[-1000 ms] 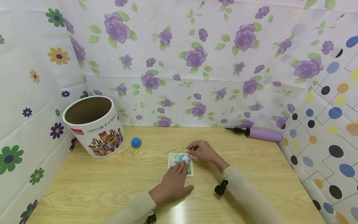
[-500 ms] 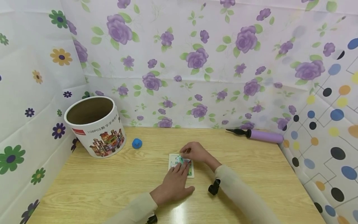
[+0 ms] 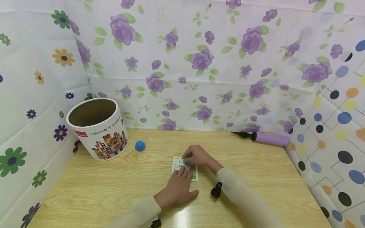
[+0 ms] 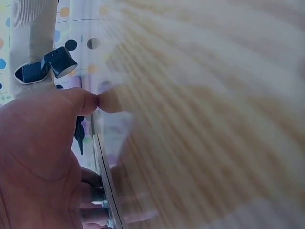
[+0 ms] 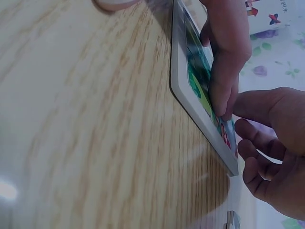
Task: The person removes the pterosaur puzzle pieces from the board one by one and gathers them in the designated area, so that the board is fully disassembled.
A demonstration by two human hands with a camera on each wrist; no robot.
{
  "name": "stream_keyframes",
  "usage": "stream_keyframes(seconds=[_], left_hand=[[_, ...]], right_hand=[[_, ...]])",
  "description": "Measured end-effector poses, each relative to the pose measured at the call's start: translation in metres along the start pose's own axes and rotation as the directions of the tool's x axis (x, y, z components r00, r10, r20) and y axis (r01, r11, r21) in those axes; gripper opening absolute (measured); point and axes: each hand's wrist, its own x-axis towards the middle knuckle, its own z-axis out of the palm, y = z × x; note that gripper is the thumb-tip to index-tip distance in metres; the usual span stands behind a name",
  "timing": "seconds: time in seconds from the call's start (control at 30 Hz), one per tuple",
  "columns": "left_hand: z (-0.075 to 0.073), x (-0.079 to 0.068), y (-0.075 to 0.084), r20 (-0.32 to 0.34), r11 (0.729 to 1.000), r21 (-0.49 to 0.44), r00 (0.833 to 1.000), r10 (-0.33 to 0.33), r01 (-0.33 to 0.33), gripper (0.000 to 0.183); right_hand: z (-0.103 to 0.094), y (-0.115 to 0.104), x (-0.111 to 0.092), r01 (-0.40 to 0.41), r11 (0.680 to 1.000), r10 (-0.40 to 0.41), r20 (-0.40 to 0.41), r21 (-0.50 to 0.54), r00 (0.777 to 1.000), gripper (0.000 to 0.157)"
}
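A small picture puzzle board (image 3: pixel 176 159) with a pale frame lies on the table, its picture green, white and red. My left hand (image 3: pixel 179 189) rests on its near part, fingers extended and thumb spread to the side. Those fingers cover much of the picture. At the board's far edge, my right hand (image 3: pixel 198 155) has bent fingers, with thumb and index finger close to the left fingertips. In the right wrist view the right thumb (image 5: pixel 259 105) reaches the left fingers, which hide its tip. Whether a puzzle piece sits between the right fingertips cannot be made out.
A large white printed bucket (image 3: pixel 98 128) stands at the back left, with a small blue toy (image 3: pixel 140 146) beside it. A purple hand pump (image 3: pixel 271 139) with a black nozzle lies at the back right. Patterned sheets (image 3: pixel 182 63) border the wooden table (image 3: pixel 137 177).
My right hand has moved left, from the board's far right corner to over its far edge. The left hand stays on the board. The head view has shifted slightly.
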Motion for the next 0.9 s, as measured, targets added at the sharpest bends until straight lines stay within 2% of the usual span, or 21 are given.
stream_keyframes(seconds=[0.33,0.9], left_hand=[[-0.002,0.0,0.002,-0.002,1.0,0.003,1.0,-0.013,0.013,0.089],[-0.003,0.001,0.003,0.0,1.0,-0.005,1.0,-0.02,0.02,0.09]], right_hand=[[-0.001,-0.005,0.001,-0.054,0.999,0.054,0.002,-0.001,0.999,0.008],[-0.007,-0.012,-0.007,-0.04,0.997,0.04,0.005,0.07,0.999,0.015]])
